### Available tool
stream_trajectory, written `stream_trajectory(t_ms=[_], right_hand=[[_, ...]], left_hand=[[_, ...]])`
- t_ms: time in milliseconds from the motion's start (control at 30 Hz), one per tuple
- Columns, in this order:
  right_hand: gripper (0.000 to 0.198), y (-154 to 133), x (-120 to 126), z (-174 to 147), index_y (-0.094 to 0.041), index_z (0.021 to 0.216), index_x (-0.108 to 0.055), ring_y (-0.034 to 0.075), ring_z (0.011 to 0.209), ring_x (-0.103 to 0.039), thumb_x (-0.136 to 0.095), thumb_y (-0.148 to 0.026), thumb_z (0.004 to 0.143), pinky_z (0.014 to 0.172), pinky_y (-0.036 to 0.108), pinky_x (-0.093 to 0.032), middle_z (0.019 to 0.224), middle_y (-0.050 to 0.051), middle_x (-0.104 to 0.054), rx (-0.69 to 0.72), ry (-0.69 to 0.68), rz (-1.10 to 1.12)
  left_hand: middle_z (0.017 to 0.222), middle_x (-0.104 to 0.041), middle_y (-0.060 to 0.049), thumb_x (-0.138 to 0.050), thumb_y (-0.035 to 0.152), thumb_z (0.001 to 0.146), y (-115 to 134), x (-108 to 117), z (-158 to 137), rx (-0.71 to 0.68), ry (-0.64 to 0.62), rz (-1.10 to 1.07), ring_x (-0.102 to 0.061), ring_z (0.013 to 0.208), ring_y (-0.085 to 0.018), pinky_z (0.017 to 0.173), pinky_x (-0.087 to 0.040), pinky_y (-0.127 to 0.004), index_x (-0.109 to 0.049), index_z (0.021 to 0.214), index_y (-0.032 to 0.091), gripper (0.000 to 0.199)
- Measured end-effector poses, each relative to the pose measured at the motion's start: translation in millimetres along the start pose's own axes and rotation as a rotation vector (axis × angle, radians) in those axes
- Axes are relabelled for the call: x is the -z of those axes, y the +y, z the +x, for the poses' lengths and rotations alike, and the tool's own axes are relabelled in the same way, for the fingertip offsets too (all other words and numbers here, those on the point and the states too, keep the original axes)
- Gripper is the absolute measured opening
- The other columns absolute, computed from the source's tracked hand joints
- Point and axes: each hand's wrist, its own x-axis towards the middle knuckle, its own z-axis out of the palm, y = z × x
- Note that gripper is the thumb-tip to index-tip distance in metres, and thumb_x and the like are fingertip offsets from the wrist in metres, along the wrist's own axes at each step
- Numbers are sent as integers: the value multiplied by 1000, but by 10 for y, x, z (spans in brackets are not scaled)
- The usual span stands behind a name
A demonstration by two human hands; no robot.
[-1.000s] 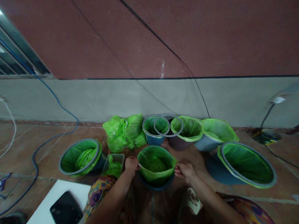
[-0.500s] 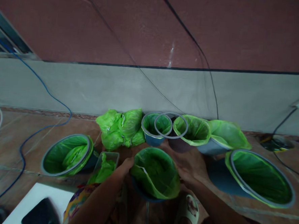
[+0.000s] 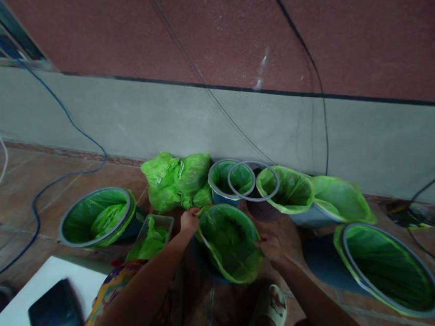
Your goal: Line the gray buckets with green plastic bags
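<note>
In front of me stands a blue bin (image 3: 201, 260) lined with a translucent green bag (image 3: 235, 262). The bag's edge folds out over the rim and sags on the near side. My left hand (image 3: 189, 221) pinches the bag at the bin's left rim. On the right rim my right hand (image 3: 270, 248) is closed on the bag's edge, its fingertips partly inside. Behind this bin, a loose grey ring (image 3: 256, 200) rests across the tops of two lined bins, a blue one (image 3: 225, 200) and a dark one (image 3: 264, 212).
Tied green bags (image 3: 177, 180) are piled against the wall. A tub (image 3: 170, 224) of green bags and a ringed bin (image 3: 124, 236) stand left, other lined bins (image 3: 325, 258) right. A dark device (image 3: 57, 304) lies on a white surface (image 3: 19, 296). A blue cable (image 3: 36, 206) crosses the floor.
My left hand has moved up along the rim and pulled the bag's edge there. My right hand now shows more clearly at the right rim. The camera view has shifted slightly.
</note>
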Motion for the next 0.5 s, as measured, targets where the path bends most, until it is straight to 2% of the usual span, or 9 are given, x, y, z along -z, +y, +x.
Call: stream_trajectory(t_ms=[133,233,333,400,500], right_hand=[[9,25,91,55,-15,65,-68,20,65,-66,-63,-11,59,54,22,-44,59,4,-67,-30,123,-60],[17,-1,153,112,-15,75,-69,22,75,-67,-60,-11,61,58,23,-46,70,6,-70,-29,200,-61],[26,-108,175,138,-16,88,-68,20,79,-68,-59,-15,64,64,22,-49,84,7,-73,19,220,6],[29,-208,185,119,-16,91,-67,18,78,-67,-60,-17,62,66,23,-50,86,6,-72,84,173,132],[34,-325,233,59,-15,90,-66,16,68,-64,-64,-18,56,63,25,-50,75,3,-70,128,-7,329]], left_hand=[[106,-71,-6,-54,11,81,106,-7,14,-41,40,-43,-64,98,-19,87,-47,-26,-69,107,18,31],[105,-71,-4,-54,10,81,167,-34,25,-74,42,-122,-65,97,-17,88,-48,-25,-69,105,19,30],[104,-72,-4,-52,11,80,229,-53,44,-93,44,-218,-66,92,-15,84,-51,-24,-69,106,17,31],[106,-71,-5,-50,11,81,269,-44,50,-93,59,-267,-67,91,-15,82,-51,-24,-67,109,15,34],[109,-70,-7,-46,13,83,302,9,45,-68,81,-291,-66,93,-16,81,-52,-24,-64,115,13,37]])
